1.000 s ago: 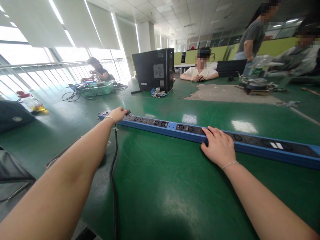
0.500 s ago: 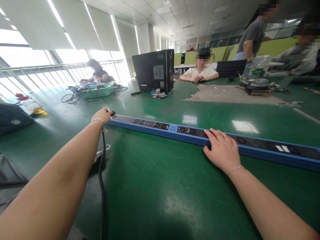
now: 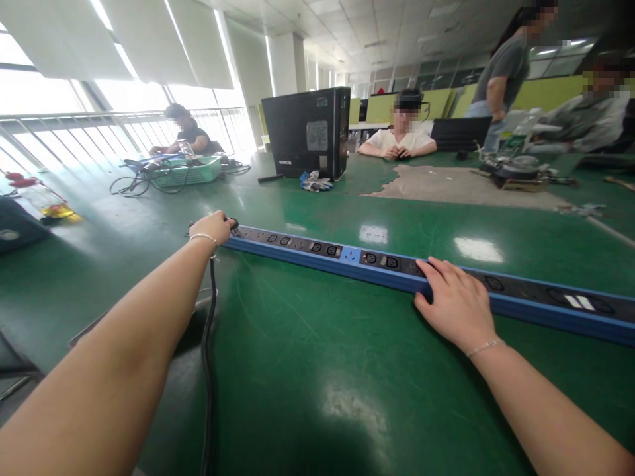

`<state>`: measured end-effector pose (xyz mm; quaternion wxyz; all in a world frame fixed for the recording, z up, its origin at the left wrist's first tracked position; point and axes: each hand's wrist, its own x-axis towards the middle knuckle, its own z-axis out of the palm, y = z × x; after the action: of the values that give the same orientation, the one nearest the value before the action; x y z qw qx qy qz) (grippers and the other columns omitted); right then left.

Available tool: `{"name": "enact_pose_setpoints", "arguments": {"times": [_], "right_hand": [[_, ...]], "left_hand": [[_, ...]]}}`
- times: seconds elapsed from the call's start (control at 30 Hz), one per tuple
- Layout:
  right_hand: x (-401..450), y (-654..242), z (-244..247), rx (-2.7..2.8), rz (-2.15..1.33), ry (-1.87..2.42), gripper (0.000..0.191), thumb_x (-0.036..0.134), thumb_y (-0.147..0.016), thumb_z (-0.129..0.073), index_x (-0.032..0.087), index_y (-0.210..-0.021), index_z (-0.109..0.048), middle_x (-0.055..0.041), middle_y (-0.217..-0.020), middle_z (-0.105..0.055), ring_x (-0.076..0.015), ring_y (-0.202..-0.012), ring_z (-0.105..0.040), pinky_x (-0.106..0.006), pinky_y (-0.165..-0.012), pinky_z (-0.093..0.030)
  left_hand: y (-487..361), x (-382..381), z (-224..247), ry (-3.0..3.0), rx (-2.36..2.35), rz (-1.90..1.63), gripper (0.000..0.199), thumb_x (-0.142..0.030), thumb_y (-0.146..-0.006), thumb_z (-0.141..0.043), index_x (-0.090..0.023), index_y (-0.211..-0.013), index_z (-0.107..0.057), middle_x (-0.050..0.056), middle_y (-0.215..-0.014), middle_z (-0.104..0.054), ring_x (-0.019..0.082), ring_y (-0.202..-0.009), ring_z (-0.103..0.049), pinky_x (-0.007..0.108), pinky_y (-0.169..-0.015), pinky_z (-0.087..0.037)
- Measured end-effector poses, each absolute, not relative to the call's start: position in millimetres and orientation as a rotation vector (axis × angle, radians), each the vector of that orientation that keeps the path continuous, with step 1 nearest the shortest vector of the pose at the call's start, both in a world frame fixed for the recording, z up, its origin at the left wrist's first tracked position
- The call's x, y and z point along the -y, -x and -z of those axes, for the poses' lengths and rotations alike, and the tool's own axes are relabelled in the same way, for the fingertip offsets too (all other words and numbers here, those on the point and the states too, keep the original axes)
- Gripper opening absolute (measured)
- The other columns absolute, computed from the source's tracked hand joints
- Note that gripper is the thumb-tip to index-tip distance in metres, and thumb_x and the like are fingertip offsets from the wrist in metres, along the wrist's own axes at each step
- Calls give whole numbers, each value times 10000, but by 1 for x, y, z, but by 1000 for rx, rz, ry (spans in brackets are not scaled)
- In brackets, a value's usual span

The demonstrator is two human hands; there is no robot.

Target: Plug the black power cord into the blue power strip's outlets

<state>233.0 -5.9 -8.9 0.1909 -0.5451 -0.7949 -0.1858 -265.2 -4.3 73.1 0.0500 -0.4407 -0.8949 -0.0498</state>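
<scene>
A long blue power strip [image 3: 317,263] with a black socket face lies across the table, one socket block bright blue. My left hand [image 3: 212,228] is closed on a black plug [image 3: 231,224] at the strip's far left end, over the outermost sockets. I cannot tell whether the plug is in a socket. A black cable [image 3: 207,344] hangs down below my left wrist. My right hand [image 3: 459,304] grips the strip right of its middle, thumb on the near side and fingers over the top.
On the green table [image 3: 297,370] stand a black computer case [image 3: 302,132], with gloves [image 3: 316,181] before it, and a green basket [image 3: 198,173] with cables. Bare grey surface [image 3: 446,188] shows beyond the strip. Several people are around the far side; one sits opposite [image 3: 397,142].
The view has shifted slightly, so the strip and both hands appear a little farther right. The plug now covers the leftmost socket area more. My right hand keeps its grip.
</scene>
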Motion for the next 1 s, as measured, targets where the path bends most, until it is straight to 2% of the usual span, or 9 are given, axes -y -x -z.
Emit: {"name": "enact_pose_setpoints", "arguments": {"times": [0.23, 0.4, 0.6, 0.73, 0.87, 1.0], "right_hand": [[5, -235, 10, 2255, 552, 1549, 524, 371, -817, -437, 199, -1312, -454, -82, -1342, -487, -268, -1213, -430, -433, -970, -344], [8, -218, 10, 2193, 579, 1576, 500, 422, -830, -429, 224, -1283, -496, -93, -1326, -505, -301, -1217, -419, -497, -982, -299], [14, -141, 8, 2248, 508, 1456, 459, 388, -879, -379, 213, -1286, -498, -83, -1345, -501, -268, -1232, -393, -502, -1007, -241], [17, -93, 8, 2238, 462, 1432, 465, 388, -871, -408, 232, -1301, -493, -87, -1367, -478, -296, -1244, -367, -521, -1010, -228], [21, -77, 8, 2215, 471, 1432, 469, 356, -870, -407, 224, -1313, -484, -89, -1373, -470, -314, -1286, -310, -547, -1026, -202], [22, -78, 8, 2253, 477, 1395, 472, 346, -864, -418, 261, -1326, -467, -100, -1375, -463, -293, -1263, -351, -538, -1027, -207]], "left_hand": [[261, 7, -72, 1389, 2685, 58, 421, -469, -846, -374, -181, -1087, -564, 190, -1143, -624, 364, -1062, -572, 447, -809, -451], [264, 8, -68, 1469, 2683, 63, 413, -455, -853, -357, -172, -1104, -522, 191, -1092, -645, 336, -1015, -605, 413, -796, -458], [266, 3, -63, 1507, 2731, 63, 402, -398, -871, -319, -134, -1138, -461, 206, -1072, -651, 315, -1012, -617, 388, -797, -459], [266, 0, -62, 1551, 2749, 28, 416, -388, -877, -293, -112, -1151, -443, 241, -1108, -628, 334, -1020, -610, 405, -799, -452], [265, 0, -63, 1587, 2729, -24, 441, -399, -885, -267, -100, -1155, -447, 264, -1117, -617, 344, -1028, -603, 422, -818, -437], [264, 1, -62, 1573, 2709, -42, 458, -398, -889, -249, -93, -1162, -455, 260, -1108, -622, 339, -1043, -596, 419, -834, -428]]}}
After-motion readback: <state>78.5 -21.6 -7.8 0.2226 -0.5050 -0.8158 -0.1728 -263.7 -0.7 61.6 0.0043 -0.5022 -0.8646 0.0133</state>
